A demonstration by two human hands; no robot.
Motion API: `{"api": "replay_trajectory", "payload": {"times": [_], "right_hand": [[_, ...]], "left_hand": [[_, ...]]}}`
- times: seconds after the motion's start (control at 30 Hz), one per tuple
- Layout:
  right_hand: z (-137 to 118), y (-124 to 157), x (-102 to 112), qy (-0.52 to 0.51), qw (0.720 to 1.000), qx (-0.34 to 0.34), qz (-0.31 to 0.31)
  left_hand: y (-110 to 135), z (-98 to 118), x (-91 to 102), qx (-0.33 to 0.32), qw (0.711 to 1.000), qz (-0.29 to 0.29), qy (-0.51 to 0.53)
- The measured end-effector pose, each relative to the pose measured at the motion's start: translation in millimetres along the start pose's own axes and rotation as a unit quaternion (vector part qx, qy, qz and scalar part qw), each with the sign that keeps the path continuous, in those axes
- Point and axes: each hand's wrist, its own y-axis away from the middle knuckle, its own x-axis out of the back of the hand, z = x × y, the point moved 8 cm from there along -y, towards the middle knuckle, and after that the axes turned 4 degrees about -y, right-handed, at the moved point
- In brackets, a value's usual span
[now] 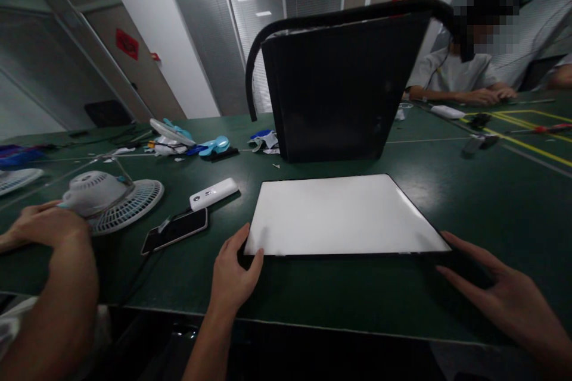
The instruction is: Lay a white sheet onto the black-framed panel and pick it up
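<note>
A flat white rectangular panel (339, 214) with a thin dark edge lies before me on the green table. My left hand (235, 271) holds its near left corner, thumb over the front edge and fingers along the left side. At the near right corner is my right hand (504, 292), its thumb and fingers spread apart. Its index finger is close to the panel's right edge; whether it touches I cannot tell. Behind the panel stands a large black board-like case (339, 89) with a thick black tube (357, 15) arching over its top.
To the left, another person's hand (49, 223) is on a white fan (105, 196). A phone (179, 231) and a white handheld device (214, 193) lie between us. Light-blue fan parts (214, 146) sit farther back. Across the green table (330, 292), a person (473, 77) sits at the right.
</note>
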Motion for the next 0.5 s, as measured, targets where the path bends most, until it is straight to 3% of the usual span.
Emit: {"api": "replay_trajectory", "payload": {"times": [0.13, 0.33, 0.5], "right_hand": [[12.5, -1.3, -2.7, -0.033, 0.997, -0.071, -0.010], [39.7, -0.1, -0.8, 0.018, 0.986, -0.168, -0.006], [44.1, -0.7, 6.2, 0.021, 0.986, -0.164, 0.014]], "left_hand": [[1.1, -0.3, 4.4, -0.002, 0.999, 0.014, 0.035], [2.1, -2.4, 5.1, 0.011, 0.998, 0.007, 0.056], [1.8, -4.9, 4.0, 0.022, 0.997, 0.003, 0.068]]}}
